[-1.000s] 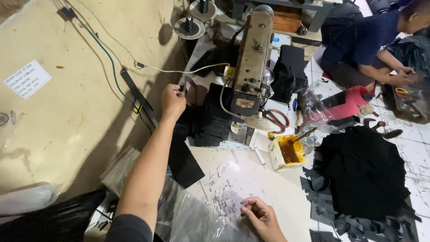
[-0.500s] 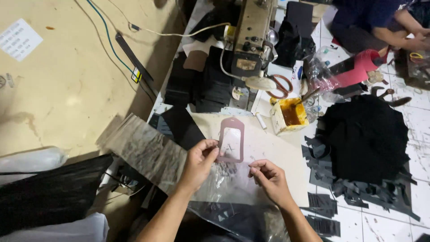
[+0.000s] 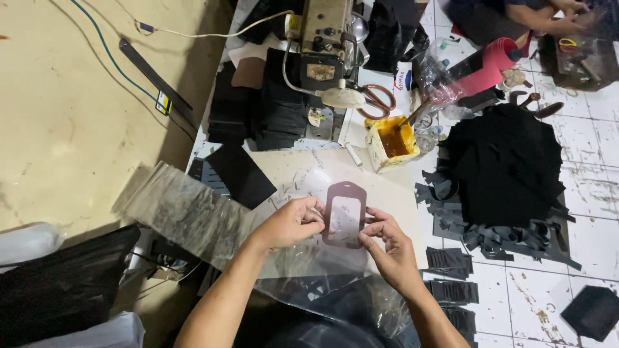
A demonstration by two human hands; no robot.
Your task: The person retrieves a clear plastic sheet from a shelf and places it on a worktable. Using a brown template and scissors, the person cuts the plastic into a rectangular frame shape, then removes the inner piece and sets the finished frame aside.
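A brown tag-shaped frame (image 3: 345, 213) with a clear window lies flat over the white work surface (image 3: 393, 193), held between both hands. My left hand (image 3: 291, 222) pinches its left edge. My right hand (image 3: 385, 241) grips its right and lower edge. A clear plastic sheet (image 3: 193, 216) spreads under my hands and off to the left. A black rectangular piece (image 3: 240, 174) lies just beyond it.
A sewing machine (image 3: 325, 45) stands at the back, with scissors (image 3: 376, 100) and a yellow glue tub (image 3: 392, 138) beside it. A heap of black cut pieces (image 3: 506, 167) lies on the tiled floor at right. Another person (image 3: 516, 16) sits at top right.
My left hand came back from the sewing machine and joined the right at the brown frame. The view has dropped closer over the table, and the frame now lies between both hands.
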